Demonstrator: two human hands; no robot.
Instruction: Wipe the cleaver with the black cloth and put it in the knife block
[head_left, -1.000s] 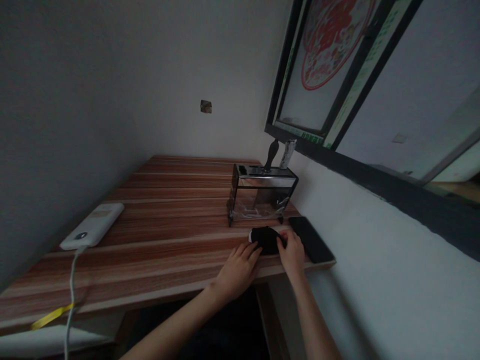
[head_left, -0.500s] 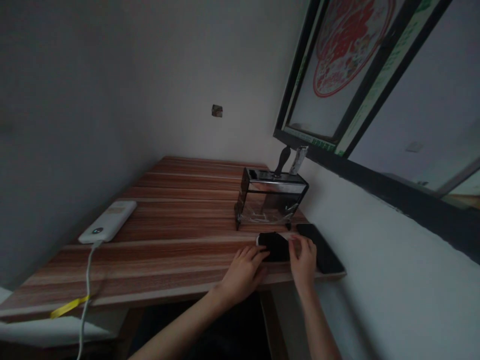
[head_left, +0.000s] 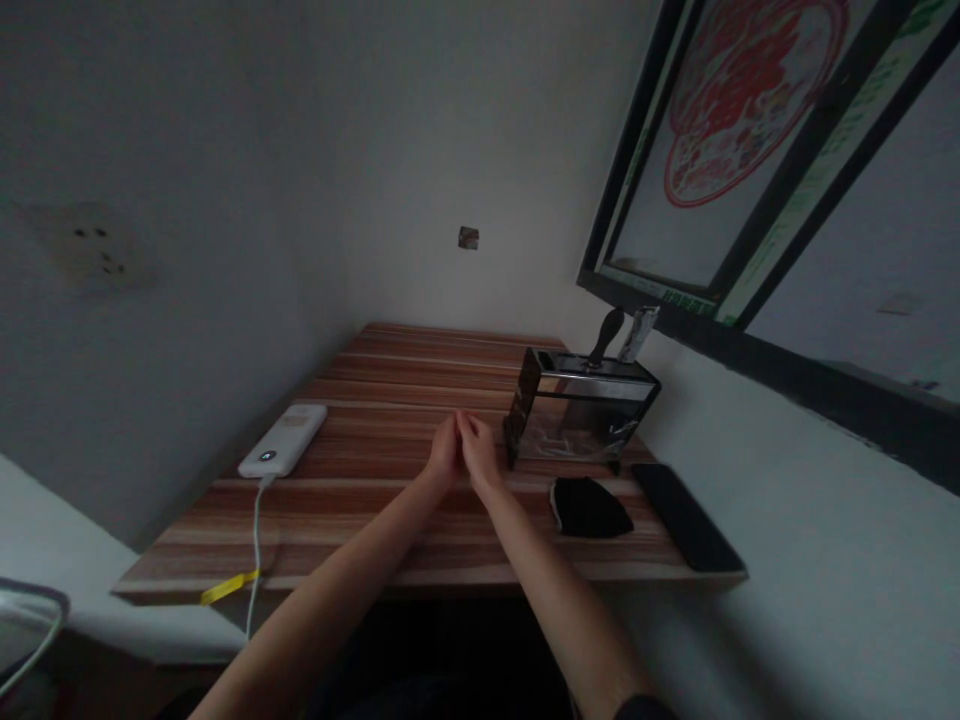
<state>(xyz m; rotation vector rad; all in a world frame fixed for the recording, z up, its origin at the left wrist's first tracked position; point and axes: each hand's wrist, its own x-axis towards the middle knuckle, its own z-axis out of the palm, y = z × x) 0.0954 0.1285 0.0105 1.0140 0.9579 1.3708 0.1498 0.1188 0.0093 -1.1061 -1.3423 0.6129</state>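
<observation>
My left hand (head_left: 442, 452) and my right hand (head_left: 480, 452) are raised side by side over the middle of the wooden table (head_left: 375, 500), palms pressed together with the fingers stretched forward. Neither hand holds anything. A black folded cloth (head_left: 589, 507) lies on the table to the right of my hands, apart from them. Just right of the hands stands a shiny metal knife rack (head_left: 581, 415) with a dark handle sticking up out of it.
A black phone (head_left: 686, 515) lies near the table's right edge by the wall. A white power bank (head_left: 283, 453) with a white cable (head_left: 255, 540) rests at the left. A dark-framed window is at upper right.
Both hands have left the black cloth, risen and moved left toward the table's middle, coming together palm to palm. The cloth stays on the table. The camera has swung right.
</observation>
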